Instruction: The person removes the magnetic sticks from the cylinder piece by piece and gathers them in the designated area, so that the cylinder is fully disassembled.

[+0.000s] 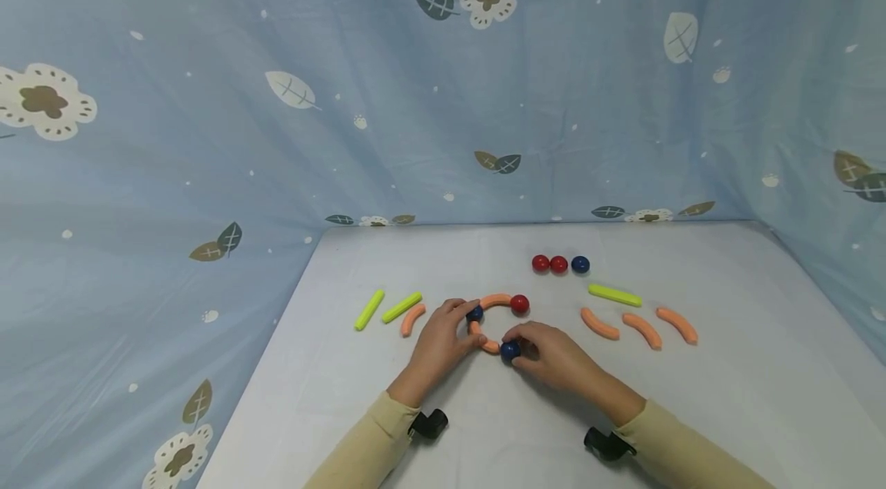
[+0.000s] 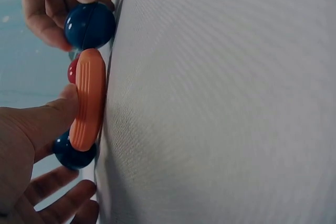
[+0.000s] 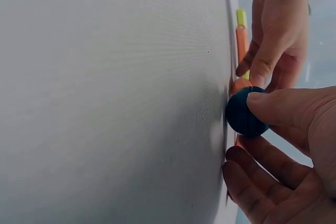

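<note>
My right hand (image 1: 557, 357) pinches a dark blue ball (image 1: 510, 353) between thumb and fingers at the near end of an orange curved rod (image 2: 90, 100). On the left side of the arc, my left hand (image 1: 438, 335) holds that ribbed rod, its thumb against the near side. Another blue ball (image 2: 74, 153) sits at the rod's other end, beside the left fingers. From there a second orange curved rod (image 1: 495, 300) runs to a red ball (image 1: 519, 304). Together these pieces form a partial ring on the white table.
Two red balls (image 1: 550, 264) and a blue ball (image 1: 580, 264) lie farther back. To the right are a yellow-green straight rod (image 1: 614, 295) and three orange curved rods (image 1: 641, 330). Two yellow-green rods (image 1: 370, 310) and an orange curved rod (image 1: 413, 320) lie left. A blue patterned curtain (image 1: 443, 89) surrounds the table.
</note>
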`<state>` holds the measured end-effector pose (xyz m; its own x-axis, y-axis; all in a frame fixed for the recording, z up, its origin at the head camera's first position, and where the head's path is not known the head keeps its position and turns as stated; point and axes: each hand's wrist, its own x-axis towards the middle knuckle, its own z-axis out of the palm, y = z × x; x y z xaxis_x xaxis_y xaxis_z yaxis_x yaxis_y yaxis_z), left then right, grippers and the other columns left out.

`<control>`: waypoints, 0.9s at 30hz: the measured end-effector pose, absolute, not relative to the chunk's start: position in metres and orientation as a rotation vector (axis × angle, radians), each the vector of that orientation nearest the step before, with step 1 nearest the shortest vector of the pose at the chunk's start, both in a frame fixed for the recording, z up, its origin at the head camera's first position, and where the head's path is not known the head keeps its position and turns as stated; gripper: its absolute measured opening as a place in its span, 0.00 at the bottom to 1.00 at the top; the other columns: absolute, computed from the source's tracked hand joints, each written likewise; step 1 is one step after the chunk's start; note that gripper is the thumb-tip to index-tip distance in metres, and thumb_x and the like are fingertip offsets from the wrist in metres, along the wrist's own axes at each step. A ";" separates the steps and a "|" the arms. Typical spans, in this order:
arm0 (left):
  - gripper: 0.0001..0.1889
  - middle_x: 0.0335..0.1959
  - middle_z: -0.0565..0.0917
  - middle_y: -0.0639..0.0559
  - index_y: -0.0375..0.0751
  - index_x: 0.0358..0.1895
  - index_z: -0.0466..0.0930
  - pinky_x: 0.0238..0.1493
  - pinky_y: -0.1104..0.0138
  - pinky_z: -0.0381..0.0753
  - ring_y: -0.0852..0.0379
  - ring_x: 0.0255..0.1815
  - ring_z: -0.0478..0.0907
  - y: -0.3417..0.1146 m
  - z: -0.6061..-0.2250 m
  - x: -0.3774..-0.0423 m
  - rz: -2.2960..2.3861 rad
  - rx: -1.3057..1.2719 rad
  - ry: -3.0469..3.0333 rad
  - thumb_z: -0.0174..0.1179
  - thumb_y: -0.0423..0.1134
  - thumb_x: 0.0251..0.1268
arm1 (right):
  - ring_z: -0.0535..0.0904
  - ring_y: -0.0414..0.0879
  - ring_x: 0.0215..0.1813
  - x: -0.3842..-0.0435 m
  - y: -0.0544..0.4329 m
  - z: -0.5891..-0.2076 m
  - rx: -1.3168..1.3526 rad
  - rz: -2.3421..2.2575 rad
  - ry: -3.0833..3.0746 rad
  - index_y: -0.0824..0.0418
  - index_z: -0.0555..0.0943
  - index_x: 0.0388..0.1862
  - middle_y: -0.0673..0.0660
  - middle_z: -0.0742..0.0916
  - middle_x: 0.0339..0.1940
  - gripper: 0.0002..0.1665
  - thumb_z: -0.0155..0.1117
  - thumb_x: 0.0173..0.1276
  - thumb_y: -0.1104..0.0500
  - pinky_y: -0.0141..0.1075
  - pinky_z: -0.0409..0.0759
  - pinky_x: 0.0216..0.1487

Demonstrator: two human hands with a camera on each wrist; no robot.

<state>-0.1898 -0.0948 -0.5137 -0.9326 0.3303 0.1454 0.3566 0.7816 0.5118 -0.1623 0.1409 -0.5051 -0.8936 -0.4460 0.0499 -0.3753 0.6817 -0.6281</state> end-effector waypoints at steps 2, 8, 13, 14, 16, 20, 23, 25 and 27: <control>0.34 0.62 0.78 0.48 0.50 0.71 0.75 0.60 0.53 0.78 0.49 0.61 0.76 -0.095 -0.514 -0.190 -0.873 -0.565 -2.919 0.72 0.51 0.62 | 0.82 0.43 0.51 -0.161 0.142 -0.505 -0.663 -0.991 2.787 0.53 0.84 0.53 0.47 0.86 0.48 0.20 0.76 0.62 0.61 0.45 0.83 0.55; 0.33 0.61 0.79 0.49 0.50 0.71 0.75 0.60 0.52 0.79 0.49 0.61 0.76 -0.096 -0.515 -0.190 -0.939 -0.546 -2.919 0.72 0.51 0.62 | 0.81 0.41 0.51 -0.160 0.152 -0.503 -0.528 -0.998 2.808 0.51 0.83 0.54 0.45 0.85 0.50 0.21 0.77 0.62 0.60 0.42 0.83 0.54; 0.33 0.61 0.79 0.49 0.50 0.71 0.76 0.59 0.52 0.79 0.50 0.61 0.77 -0.096 -0.516 -0.190 -0.929 -0.545 -2.923 0.72 0.50 0.63 | 0.80 0.44 0.51 -0.169 0.166 -0.498 -0.463 -1.007 2.847 0.53 0.83 0.56 0.48 0.85 0.51 0.21 0.75 0.64 0.59 0.43 0.84 0.51; 0.33 0.61 0.79 0.49 0.50 0.71 0.76 0.59 0.52 0.79 0.50 0.61 0.76 -0.096 -0.516 -0.190 -0.930 -0.545 -2.925 0.72 0.50 0.63 | 0.80 0.45 0.51 -0.172 0.169 -0.497 -0.458 -1.008 2.857 0.53 0.83 0.57 0.49 0.85 0.52 0.21 0.74 0.65 0.59 0.43 0.84 0.51; 0.32 0.61 0.79 0.49 0.50 0.70 0.76 0.59 0.53 0.79 0.50 0.60 0.77 -0.096 -0.516 -0.189 -0.931 -0.544 -2.925 0.72 0.51 0.63 | 0.80 0.47 0.51 -0.179 0.175 -0.495 -0.457 -1.006 2.882 0.54 0.82 0.58 0.50 0.85 0.53 0.21 0.74 0.66 0.59 0.43 0.84 0.50; 0.33 0.60 0.79 0.49 0.50 0.70 0.76 0.59 0.53 0.79 0.50 0.60 0.77 -0.095 -0.514 -0.188 -0.943 -0.539 -2.929 0.72 0.52 0.62 | 0.80 0.49 0.51 -0.195 0.183 -0.491 -0.461 -1.025 2.922 0.55 0.81 0.60 0.53 0.85 0.54 0.22 0.72 0.68 0.59 0.45 0.84 0.48; 0.33 0.61 0.79 0.49 0.49 0.70 0.77 0.59 0.53 0.79 0.50 0.60 0.77 -0.094 -0.513 -0.187 -0.944 -0.533 -2.934 0.72 0.52 0.61 | 0.81 0.50 0.49 -0.207 0.185 -0.488 -0.482 -1.028 2.964 0.56 0.81 0.61 0.54 0.85 0.53 0.22 0.71 0.68 0.60 0.43 0.83 0.45; 0.33 0.61 0.79 0.49 0.49 0.70 0.77 0.59 0.53 0.79 0.50 0.60 0.77 -0.094 -0.513 -0.187 -0.937 -0.535 -2.933 0.72 0.52 0.61 | 0.81 0.51 0.49 -0.216 0.185 -0.486 -0.509 -1.015 2.997 0.55 0.82 0.61 0.55 0.86 0.52 0.22 0.71 0.68 0.60 0.43 0.83 0.44; 0.33 0.61 0.79 0.49 0.49 0.69 0.77 0.59 0.53 0.79 0.50 0.60 0.77 -0.094 -0.513 -0.187 -0.928 -0.545 -2.926 0.72 0.52 0.61 | 0.82 0.53 0.49 -0.226 0.184 -0.485 -0.541 -0.982 3.033 0.56 0.82 0.61 0.56 0.86 0.51 0.22 0.72 0.68 0.60 0.45 0.82 0.44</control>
<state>-0.1871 -0.0939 -0.5134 -0.9385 0.3212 0.1265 0.3354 0.7617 0.5543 -0.2261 0.1841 -0.4845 -0.9399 -0.2852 0.1875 -0.3410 0.7602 -0.5530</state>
